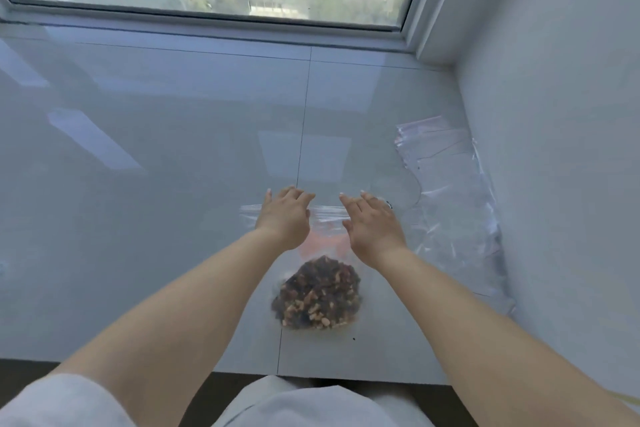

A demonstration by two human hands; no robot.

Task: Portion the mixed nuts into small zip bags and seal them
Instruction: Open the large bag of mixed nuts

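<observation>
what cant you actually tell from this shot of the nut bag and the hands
Head view:
- Whether the zip strip of the nut bag is sealed: the left hand and right hand cover most of it.
- How many empty zip bags are stacked: clear layers blend together.
- Which kinds of nuts: too small and blurred.

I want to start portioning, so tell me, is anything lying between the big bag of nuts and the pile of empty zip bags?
Nothing visible does. The bag of nuts and the empty zip bags to its right have only bare sill between them.
</observation>
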